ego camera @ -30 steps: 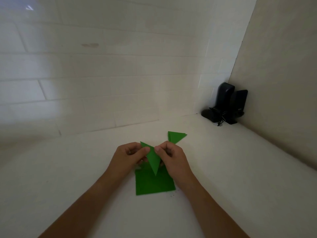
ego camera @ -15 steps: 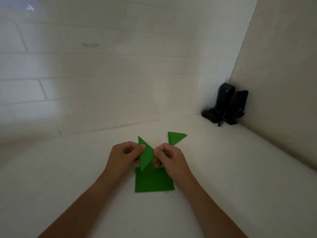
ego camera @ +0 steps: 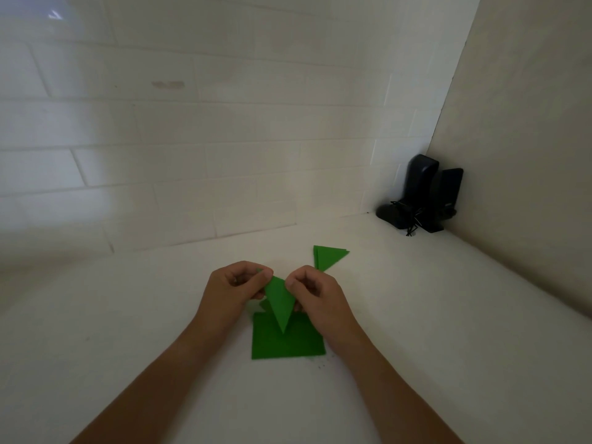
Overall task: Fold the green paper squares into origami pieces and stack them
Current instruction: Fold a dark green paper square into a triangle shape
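Note:
A folded green paper triangle [ego camera: 280,302] hangs point-down between my hands, just above the white counter. My left hand [ego camera: 235,291] pinches its upper left corner with thumb and fingers. My right hand [ego camera: 315,296] pinches its upper right edge. Under the triangle lies a pile of flat green paper squares [ego camera: 286,342], its far edge hidden by my hands. Behind my right hand a small stack of folded green triangles [ego camera: 328,256] rests on the counter.
The white counter [ego camera: 128,315] meets a white tiled wall [ego camera: 192,155] at the back and a beige wall [ego camera: 528,155] on the right. Two black speakers with a tangled cable [ego camera: 419,197] stand in the far right corner.
The triangle between my hands has turned and dropped, so its long point hangs straight down over the squares. Both hands kept their pinch and shifted only a little.

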Available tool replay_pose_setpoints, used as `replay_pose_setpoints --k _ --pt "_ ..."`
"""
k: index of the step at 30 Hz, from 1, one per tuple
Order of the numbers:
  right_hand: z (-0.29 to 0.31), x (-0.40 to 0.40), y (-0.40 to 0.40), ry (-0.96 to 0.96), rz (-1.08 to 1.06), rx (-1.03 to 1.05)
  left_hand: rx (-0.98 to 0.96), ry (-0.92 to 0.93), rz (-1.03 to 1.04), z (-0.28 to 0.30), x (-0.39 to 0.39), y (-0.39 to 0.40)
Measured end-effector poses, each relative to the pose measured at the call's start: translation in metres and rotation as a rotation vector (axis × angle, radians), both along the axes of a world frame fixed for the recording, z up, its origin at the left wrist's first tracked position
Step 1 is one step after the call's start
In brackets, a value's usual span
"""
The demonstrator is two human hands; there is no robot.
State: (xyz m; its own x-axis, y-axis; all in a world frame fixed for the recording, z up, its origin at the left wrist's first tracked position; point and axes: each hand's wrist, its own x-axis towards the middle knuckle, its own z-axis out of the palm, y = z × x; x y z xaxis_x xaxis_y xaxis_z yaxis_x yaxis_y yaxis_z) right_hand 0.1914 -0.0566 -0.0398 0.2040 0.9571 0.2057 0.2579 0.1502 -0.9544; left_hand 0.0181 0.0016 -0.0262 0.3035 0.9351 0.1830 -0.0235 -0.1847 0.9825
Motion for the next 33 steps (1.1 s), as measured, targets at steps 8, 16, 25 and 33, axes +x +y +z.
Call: replay_pose_setpoints --k 8,16,25,33 --pt "-0.0029 0.0012 0.0021 -0.050 -0.003 -0.002 -0.005 -0.023 0.004 -0.0013 0.0002 0.0007" --pt "-0.0040 0.0002 0.0022 -0.064 -0.004 0.006 0.019 -0.002 0.017 -0.0021 0.0003 0.0021" --pt "-0.0024 0.0027 0.0028 0.026 -0.007 0.029 -0.056 0.030 -0.081 -0.0033 0.0028 -0.0013" --pt "-0.0033 0.0010 0.0020 -0.033 0.075 -0.001 -0.013 0.072 -0.010 -0.0019 0.0032 -0.0003"
